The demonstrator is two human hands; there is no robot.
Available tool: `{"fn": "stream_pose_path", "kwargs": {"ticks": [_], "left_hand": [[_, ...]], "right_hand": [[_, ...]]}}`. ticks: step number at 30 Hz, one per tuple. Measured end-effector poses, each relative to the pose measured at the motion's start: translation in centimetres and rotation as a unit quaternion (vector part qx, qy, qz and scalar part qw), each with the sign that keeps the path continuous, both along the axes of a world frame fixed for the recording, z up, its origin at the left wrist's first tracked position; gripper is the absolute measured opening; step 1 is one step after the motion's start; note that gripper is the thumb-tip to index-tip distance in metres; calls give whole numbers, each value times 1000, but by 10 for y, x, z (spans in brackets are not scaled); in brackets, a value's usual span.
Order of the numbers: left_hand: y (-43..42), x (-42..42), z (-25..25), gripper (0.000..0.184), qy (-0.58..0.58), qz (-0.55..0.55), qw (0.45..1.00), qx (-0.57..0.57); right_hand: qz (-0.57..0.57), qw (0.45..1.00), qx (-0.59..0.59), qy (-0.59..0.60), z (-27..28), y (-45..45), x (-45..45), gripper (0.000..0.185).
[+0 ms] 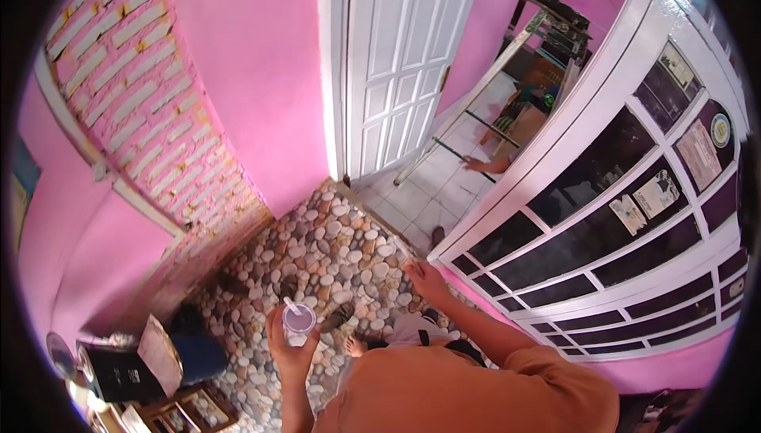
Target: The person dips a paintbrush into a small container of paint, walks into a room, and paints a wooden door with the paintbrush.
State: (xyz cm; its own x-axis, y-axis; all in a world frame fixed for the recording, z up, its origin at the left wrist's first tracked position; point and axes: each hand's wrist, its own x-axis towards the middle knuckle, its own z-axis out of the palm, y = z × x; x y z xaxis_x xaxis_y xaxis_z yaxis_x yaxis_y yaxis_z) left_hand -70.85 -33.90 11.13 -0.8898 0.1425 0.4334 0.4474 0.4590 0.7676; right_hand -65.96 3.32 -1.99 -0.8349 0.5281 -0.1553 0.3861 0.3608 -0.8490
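Head view: left hand point(292, 352) curved around a lilac-topped cup point(299, 320); right hand point(429, 283) loosely bent; its grip unclear.

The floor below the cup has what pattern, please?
The floor shows rounded pebbles in mixed colours, in the head view.

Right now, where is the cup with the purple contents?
In the head view, the cup is low and left of centre, held in the person's left hand above the pebble-patterned floor.
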Motion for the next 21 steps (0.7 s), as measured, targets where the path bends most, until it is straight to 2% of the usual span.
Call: {"fn": "stream_pose_path", "kwargs": {"ticks": [5,9,10,12,15,17,21], "left_hand": [[-8,-49,-7,72,-12,-7,1000,1],[-1,-89,-17,71,-59,-11,996,69],[0,-101,-19,70,-51,-18,997,51],[5,-126,-24,70,-49,-27,997,52],[19,-167,-33,70,-38,-40,996,66],[29,-199,-41,70,-28,-48,995,80],[63,-256,-16,76,-47,-91,993,55]], "right_hand": [[-24,999,0,39,38,-18,-39,46],[-48,998,38,35,35,-13,-66,46],[-53,997,38,38,29,-13,-74,46],[-76,993,-56,66,25,-11,-97,46],[-58,996,-67,14,28,-1,-138,46],[-68,995,-74,27,27,8,-170,45],[-84,990,-100,51,25,29,-230,40]]}}
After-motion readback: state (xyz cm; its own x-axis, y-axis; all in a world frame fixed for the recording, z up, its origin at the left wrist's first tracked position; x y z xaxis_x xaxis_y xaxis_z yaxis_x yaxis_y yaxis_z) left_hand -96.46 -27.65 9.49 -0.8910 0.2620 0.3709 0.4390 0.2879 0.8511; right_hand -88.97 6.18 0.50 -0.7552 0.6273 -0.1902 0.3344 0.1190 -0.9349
